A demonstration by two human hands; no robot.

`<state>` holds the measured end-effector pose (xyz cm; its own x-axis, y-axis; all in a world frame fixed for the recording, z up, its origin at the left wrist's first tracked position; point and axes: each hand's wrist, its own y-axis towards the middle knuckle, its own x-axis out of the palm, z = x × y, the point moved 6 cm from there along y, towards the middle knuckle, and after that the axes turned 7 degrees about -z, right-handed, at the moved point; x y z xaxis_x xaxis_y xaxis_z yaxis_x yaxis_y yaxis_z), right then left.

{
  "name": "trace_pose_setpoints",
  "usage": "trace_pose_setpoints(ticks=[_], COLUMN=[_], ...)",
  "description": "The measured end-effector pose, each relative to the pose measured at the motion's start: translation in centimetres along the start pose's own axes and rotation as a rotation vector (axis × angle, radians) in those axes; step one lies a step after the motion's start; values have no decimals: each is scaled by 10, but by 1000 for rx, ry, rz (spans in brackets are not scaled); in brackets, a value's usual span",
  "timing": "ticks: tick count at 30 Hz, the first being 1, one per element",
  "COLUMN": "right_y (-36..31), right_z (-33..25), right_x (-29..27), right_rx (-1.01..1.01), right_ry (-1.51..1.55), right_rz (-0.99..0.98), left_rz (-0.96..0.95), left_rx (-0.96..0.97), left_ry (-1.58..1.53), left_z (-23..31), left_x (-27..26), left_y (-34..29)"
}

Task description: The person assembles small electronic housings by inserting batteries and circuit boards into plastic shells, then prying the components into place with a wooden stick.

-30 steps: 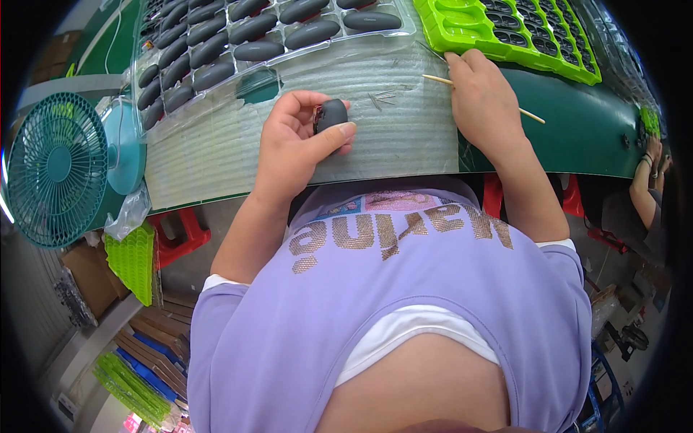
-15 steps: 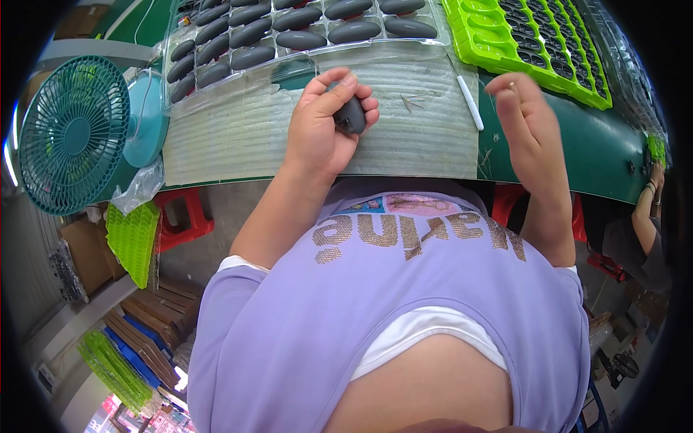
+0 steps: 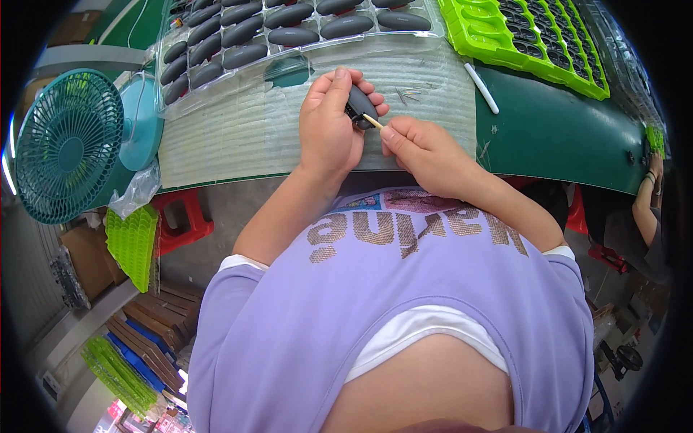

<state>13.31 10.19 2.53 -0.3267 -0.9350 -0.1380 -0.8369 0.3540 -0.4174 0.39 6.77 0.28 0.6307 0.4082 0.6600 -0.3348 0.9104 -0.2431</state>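
Wrapped round a dark grey oval plastic case (image 3: 363, 105), my left hand (image 3: 330, 123) holds it above the foam-covered part of the table. My right hand (image 3: 427, 150) pinches a thin pale wooden stick (image 3: 373, 122). The stick's tip meets the black near end of the case. Fingers hide part of the case, and the far end of the stick is inside my right hand. Behind my hands, a clear plastic tray (image 3: 216, 81) bears rows of similar grey oval cases (image 3: 291, 37).
A bright green tray (image 3: 469, 43) of small black parts stands at the far right. A white pen (image 3: 482, 88) and several thin sticks (image 3: 409, 94) lie on the table. At left is a teal fan (image 3: 71, 146). Another person's arm (image 3: 646, 206) shows at the far right.
My right hand has come in from the right and down, bringing the stick to the end of the case. The case in my left hand has shifted slightly right.
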Motion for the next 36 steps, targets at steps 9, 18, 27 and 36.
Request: trace_pose_setpoints(ticks=[9, 18, 27, 36], right_y=[1, 0, 4, -11], right_z=[1, 1, 6, -3], right_x=[0, 2, 0, -18], right_rx=[17, 11, 24, -14], right_ry=[-20, -28, 95, 569], right_rz=[23, 55, 32, 80], left_rz=[35, 31, 4, 79], left_rx=[68, 143, 168, 66], left_ry=[10, 38, 73, -123], left_z=[0, -2, -4, -2], left_x=[1, 3, 4, -3], left_y=[0, -6, -5, -2])
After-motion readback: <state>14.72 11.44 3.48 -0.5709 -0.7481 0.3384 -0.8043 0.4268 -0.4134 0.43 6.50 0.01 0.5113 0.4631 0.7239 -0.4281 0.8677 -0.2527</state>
